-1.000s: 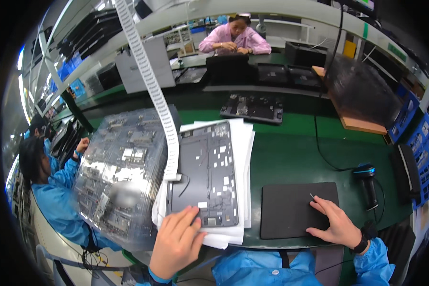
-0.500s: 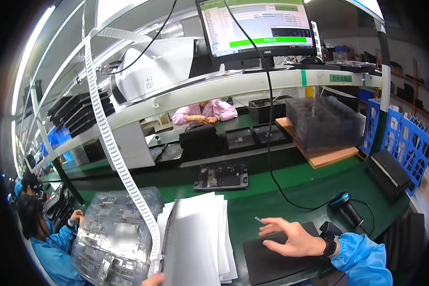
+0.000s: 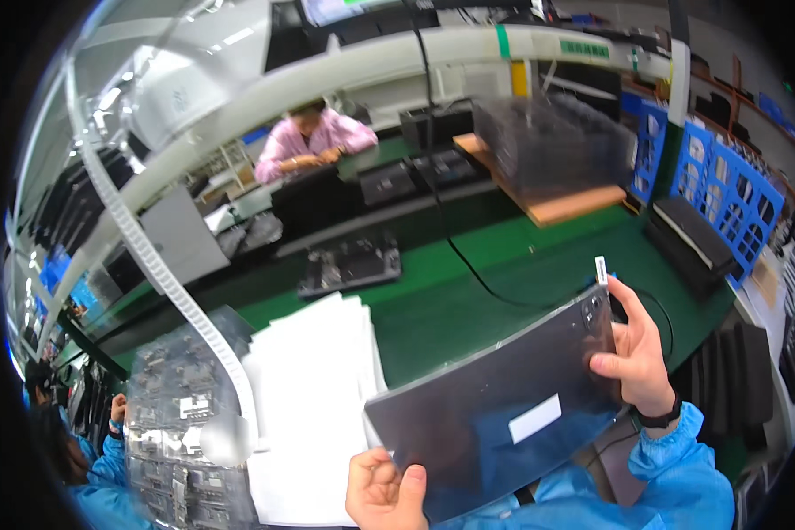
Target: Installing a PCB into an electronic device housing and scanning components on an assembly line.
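A dark flat tablet point(image 3: 481, 397) is tilted in front of me, its back with the camera lenses turned up. My left hand point(image 3: 386, 491) grips its lower left corner, thumb on top. My right hand point(image 3: 636, 358) closes around its right end near the lenses, thumb lying on the back. From the top right corner, by my right index finger, a small white tab point(image 3: 601, 269) sticks up. A blank-looking white label point(image 3: 535, 419) lies on the tablet's back. The tablet covers part of the bench below it.
White paper sheets point(image 3: 314, 397) lie left of the tablet, beside stacked clear trays of circuit boards point(image 3: 185, 424). An opened dark device housing point(image 3: 351, 265) sits farther back. Blue racks point(image 3: 724, 190) stand at right. A black cable point(image 3: 468, 265) hangs across the bench. People work opposite and at left.
The tablet has come from edge-on above the papers to a flat tilt between both hands. My right hand has closed on its right end. The view has shifted rightward and down.
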The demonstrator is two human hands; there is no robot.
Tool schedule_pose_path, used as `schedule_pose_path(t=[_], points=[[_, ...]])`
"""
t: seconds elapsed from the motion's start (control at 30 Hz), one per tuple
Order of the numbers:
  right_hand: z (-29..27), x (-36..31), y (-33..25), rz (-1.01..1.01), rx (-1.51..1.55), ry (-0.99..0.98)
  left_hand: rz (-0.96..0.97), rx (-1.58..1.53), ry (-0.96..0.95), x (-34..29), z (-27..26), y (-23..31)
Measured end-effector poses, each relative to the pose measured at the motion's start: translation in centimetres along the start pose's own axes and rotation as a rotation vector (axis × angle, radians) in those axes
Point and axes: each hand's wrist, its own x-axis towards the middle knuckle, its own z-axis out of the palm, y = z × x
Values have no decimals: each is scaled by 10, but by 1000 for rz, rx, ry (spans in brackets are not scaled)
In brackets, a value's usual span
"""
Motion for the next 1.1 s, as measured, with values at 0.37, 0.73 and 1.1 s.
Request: schedule_pose_path(t=[0.37,0.73,1.1], points=[[-61,5,78,180,-487,216,692,1471,43,-3,-39,18],[-20,30,50,809,-557,-297,846,1242,1276,-64,-219,-72],[-18,41,55,898,-640,-302,-605,2036,432,-94,-407,-140]])
